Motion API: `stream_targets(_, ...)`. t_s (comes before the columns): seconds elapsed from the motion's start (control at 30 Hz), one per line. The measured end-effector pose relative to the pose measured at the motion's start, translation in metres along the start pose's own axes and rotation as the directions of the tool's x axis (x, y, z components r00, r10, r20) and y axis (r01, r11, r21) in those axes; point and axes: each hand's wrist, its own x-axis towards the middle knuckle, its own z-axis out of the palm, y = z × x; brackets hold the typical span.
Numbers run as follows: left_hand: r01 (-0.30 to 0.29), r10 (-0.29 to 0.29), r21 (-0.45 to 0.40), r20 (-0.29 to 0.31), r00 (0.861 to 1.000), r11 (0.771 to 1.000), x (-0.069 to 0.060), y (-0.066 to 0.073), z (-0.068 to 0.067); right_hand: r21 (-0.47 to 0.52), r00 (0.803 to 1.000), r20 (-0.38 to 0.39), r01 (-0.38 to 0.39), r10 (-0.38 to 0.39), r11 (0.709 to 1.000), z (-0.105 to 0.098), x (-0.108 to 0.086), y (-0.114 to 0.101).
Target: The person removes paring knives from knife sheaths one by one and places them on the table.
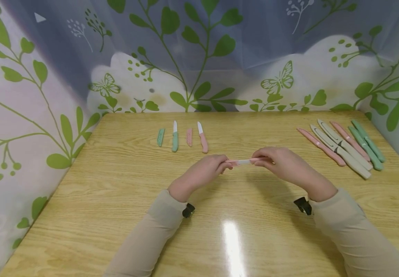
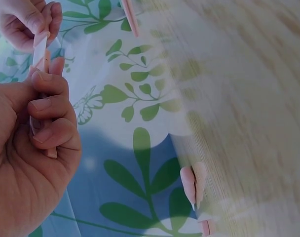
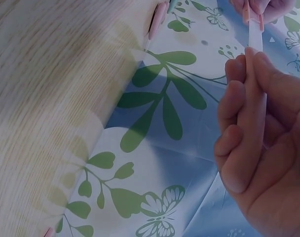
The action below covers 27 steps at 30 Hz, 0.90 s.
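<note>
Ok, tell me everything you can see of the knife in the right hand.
The knife has a smooth pink handle, plastic by its look, gripped in the right hand, and a whitish blade, partly bare. Its far end runs into the pink sheath held by the left hand, hiding the tip. It is held roughly level above the wooden table.
</note>
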Motion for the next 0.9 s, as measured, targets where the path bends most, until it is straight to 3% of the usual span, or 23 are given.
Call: stream_targets(0.9, 0.012, -0.012, -0.007, -0.001, 1.0, 1.0, 0.001, -0.0051, 0.0017, 0.024, 1.0, 0.014, -0.01, 0.01, 1.0, -0.0056, -0.0005, 0.0021)
